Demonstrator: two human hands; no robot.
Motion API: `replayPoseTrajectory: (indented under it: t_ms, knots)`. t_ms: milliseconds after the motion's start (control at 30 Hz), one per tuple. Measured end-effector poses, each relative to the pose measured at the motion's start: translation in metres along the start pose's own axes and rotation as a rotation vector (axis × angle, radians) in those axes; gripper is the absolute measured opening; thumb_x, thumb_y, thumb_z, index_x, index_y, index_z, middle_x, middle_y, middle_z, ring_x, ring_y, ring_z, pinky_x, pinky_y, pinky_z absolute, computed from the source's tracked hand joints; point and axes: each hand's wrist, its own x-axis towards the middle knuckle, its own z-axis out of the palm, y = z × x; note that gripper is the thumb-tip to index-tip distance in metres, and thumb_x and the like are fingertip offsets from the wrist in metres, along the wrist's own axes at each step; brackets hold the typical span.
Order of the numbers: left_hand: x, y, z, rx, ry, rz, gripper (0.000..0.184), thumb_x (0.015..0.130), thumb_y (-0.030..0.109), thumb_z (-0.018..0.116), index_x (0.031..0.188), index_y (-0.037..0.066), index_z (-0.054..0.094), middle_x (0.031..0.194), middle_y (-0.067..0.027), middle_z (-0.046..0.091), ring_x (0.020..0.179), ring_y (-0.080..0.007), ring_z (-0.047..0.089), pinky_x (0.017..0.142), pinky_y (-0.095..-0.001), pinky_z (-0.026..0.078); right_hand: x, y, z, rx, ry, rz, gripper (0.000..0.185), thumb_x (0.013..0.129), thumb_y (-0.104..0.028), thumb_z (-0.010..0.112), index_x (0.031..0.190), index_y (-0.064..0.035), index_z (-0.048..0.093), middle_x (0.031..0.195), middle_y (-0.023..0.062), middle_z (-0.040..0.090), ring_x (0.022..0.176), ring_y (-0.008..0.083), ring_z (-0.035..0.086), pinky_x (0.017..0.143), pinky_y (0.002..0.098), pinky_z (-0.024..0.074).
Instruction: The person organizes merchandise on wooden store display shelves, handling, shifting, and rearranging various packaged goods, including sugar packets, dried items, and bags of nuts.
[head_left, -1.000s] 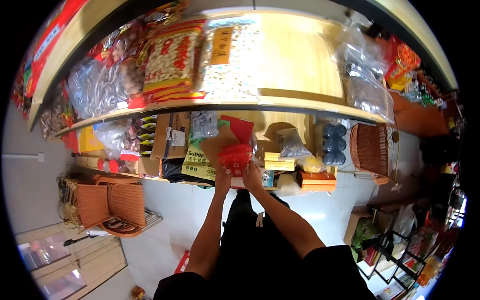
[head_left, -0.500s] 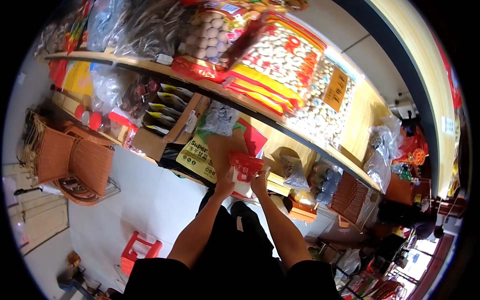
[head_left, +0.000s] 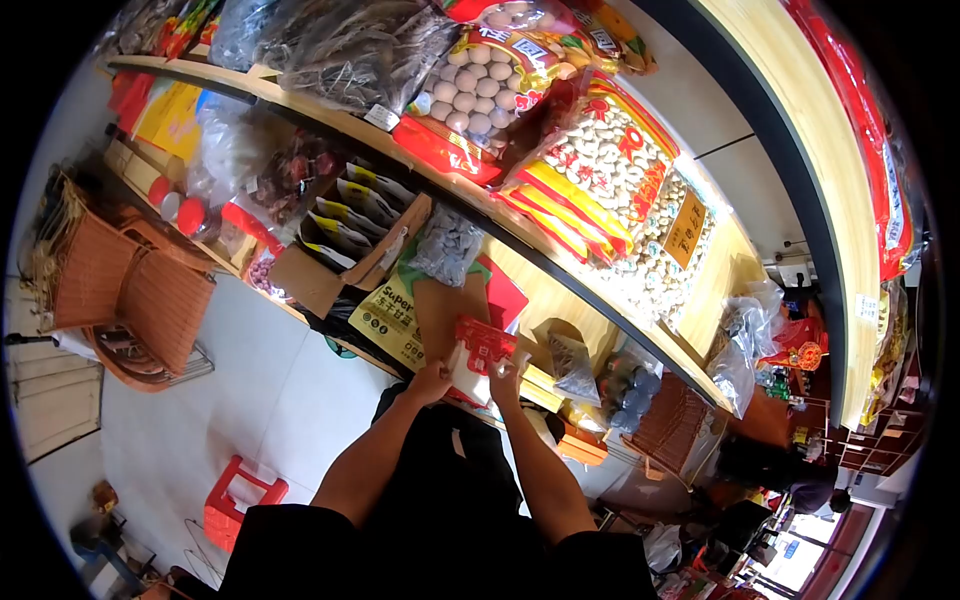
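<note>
A red-and-white bag of white sugar (head_left: 474,372) lies tilted between my hands at the front of the lower shelf. My left hand (head_left: 430,382) is closed on its left edge. Gripping the right side of the bag is my right hand (head_left: 506,378), its fingers partly hidden. Just left of the bag is a yellow-green "Super" package (head_left: 390,318). Behind it are a brown cardboard piece (head_left: 440,318), a red flat packet (head_left: 506,296) and a clear bag of grey pieces (head_left: 448,246).
The upper shelf edge (head_left: 545,262) runs above my hands, with a big bag of pale nuts (head_left: 605,150) and a bag of longans (head_left: 475,95) on it. A red stool (head_left: 232,500) and wicker chair (head_left: 150,300) stand left. A clear pouch (head_left: 572,365) lies right.
The view has shifted, and more of the upper shelf shows. The sugar bag has turned and tilted in my hands, showing more of its white part. Both hands still grip it.
</note>
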Motion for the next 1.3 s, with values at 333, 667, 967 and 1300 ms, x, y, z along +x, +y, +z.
replayPoseTrajectory:
  t_ms: [333, 667, 967, 1300]
  knots:
    - [0.003, -0.037, 0.003, 0.1, -0.109, -0.01, 0.035, 0.078, 0.023, 0.059, 0.104, 0.002, 0.067, 0.105, -0.0227, 0.065, 0.101, -0.037, 0.061, 0.088, -0.0402, 0.049, -0.075, 0.024, -0.017, 0.681, -0.458, 0.466, 0.046, 0.085, -0.038, 0.069, 0.105, 0.0011, 0.054, 0.073, 0.0112, 0.058, 0.046, 0.0153, 0.053, 0.038, 0.0269, 0.0445]
    - [0.004, -0.032, -0.009, 0.142, -0.225, -0.02, 0.04, 0.071, 0.031, 0.067, 0.098, 0.002, 0.07, 0.1, -0.0234, 0.067, 0.098, -0.0363, 0.063, 0.086, -0.0394, 0.05, -0.068, 0.014, -0.032, 0.471, -0.518, 0.473, 0.056, 0.081, -0.047, 0.071, 0.106, 0.0008, 0.054, 0.069, 0.0074, 0.057, 0.049, 0.0146, 0.055, 0.044, 0.0263, 0.0471]
    - [0.002, -0.037, -0.005, 0.224, -0.177, 0.05, 0.041, 0.069, 0.035, 0.071, 0.092, 0.001, 0.071, 0.091, -0.024, 0.067, 0.09, -0.0383, 0.065, 0.081, -0.0412, 0.052, -0.067, 0.024, -0.032, 0.546, -0.676, 0.589, 0.055, 0.083, -0.051, 0.067, 0.106, -0.0023, 0.057, 0.066, 0.0067, 0.057, 0.049, 0.0156, 0.055, 0.044, 0.0254, 0.0451]
    - [-0.012, -0.03, -0.019, 0.196, -0.126, 0.064, 0.031, 0.076, 0.031, 0.069, 0.093, 0.005, 0.073, 0.092, -0.0192, 0.069, 0.089, -0.0337, 0.066, 0.083, -0.0395, 0.051, -0.071, 0.029, -0.039, 0.776, -0.673, 0.628, 0.036, 0.088, -0.02, 0.062, 0.118, -0.0018, 0.054, 0.079, 0.0094, 0.062, 0.063, 0.0187, 0.06, 0.059, 0.0318, 0.0521]
